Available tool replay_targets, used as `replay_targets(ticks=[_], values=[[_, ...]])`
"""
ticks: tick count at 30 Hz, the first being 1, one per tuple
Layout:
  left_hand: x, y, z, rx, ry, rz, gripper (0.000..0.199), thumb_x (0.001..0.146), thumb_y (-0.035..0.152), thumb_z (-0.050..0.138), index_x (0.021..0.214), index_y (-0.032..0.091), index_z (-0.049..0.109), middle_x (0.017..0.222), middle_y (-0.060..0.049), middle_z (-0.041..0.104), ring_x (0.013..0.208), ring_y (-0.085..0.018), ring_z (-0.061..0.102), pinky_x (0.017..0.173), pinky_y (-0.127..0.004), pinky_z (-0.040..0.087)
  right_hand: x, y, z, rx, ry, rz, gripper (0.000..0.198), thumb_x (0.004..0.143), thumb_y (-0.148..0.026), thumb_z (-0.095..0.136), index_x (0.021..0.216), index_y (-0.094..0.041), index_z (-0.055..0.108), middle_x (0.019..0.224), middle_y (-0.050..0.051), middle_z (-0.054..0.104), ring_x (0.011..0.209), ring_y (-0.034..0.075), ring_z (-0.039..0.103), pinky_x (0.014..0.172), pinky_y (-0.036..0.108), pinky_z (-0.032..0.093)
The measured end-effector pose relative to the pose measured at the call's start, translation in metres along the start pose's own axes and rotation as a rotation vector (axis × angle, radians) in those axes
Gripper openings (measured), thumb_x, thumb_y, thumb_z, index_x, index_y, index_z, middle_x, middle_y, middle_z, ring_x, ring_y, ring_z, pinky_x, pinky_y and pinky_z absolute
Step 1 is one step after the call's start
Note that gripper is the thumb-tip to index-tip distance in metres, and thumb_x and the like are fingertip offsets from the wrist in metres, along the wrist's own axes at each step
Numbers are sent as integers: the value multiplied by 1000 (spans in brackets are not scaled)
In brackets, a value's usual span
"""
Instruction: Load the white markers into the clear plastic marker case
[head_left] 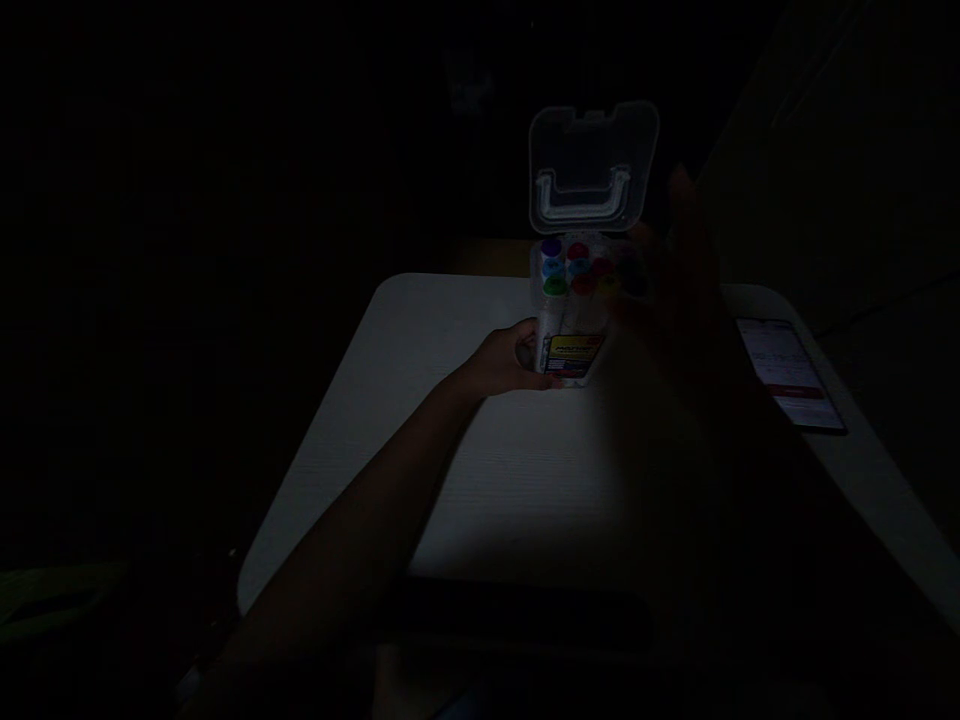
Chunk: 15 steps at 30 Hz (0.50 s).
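A clear plastic case (574,315) stands upright on the table, its lid (592,165) raised and hinged back, with a white handle (585,208) on it. Inside are several tubes or pens with coloured caps (577,268) in purple, blue, green, red and yellow; their exact kind is hard to make out. A yellow and dark label (574,355) marks the front. My left hand (506,360) grips the lower left side of the case. Deep in shadow, my right hand (679,270) is at the case's right side, fingers raised and apart; whether it touches the case is unclear.
The white table (465,470) has rounded corners. A phone (791,375) with a lit screen lies near its right edge. A dim greenish thing (56,590) shows at far left. The surroundings are very dark.
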<state>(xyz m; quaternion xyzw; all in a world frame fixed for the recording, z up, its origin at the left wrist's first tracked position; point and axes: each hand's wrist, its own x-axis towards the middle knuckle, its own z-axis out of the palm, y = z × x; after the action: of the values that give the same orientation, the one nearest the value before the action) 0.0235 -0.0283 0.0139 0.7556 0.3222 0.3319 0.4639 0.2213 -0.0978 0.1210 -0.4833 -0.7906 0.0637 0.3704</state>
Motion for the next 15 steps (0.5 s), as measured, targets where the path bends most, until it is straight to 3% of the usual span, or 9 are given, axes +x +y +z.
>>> replay_targets(ticks=[3,8,12,15], values=[[0,1,0,-6,1,6,62,49,36,83,101,15,56,98,-6,67,86,-18,65,76,-32,53,-2,0,0,-19,39,-6,60,84,-51,45,137,-25,30,153,-5,5,143,12,-7,123,35,10],[-1,4,0,21,13,-4,61,49,35,83,100,14,57,96,-6,67,85,-18,64,76,-33,53,-4,3,2,2,35,32,63,82,-59,42,139,-38,26,152,-13,-2,143,21,-8,118,48,22],[0,2,-1,13,-2,-2,62,50,35,82,103,14,56,100,-8,66,87,-18,64,78,-33,53,-1,9,9,153,35,-61,73,85,-47,43,142,-42,-2,152,-13,-9,144,16,3,115,41,31],[0,1,-1,4,-4,11,63,51,35,82,104,14,56,101,-8,66,88,-19,64,78,-34,53,1,10,12,158,38,-108,71,83,-37,44,142,-34,6,153,-8,-7,144,11,1,119,34,26]])
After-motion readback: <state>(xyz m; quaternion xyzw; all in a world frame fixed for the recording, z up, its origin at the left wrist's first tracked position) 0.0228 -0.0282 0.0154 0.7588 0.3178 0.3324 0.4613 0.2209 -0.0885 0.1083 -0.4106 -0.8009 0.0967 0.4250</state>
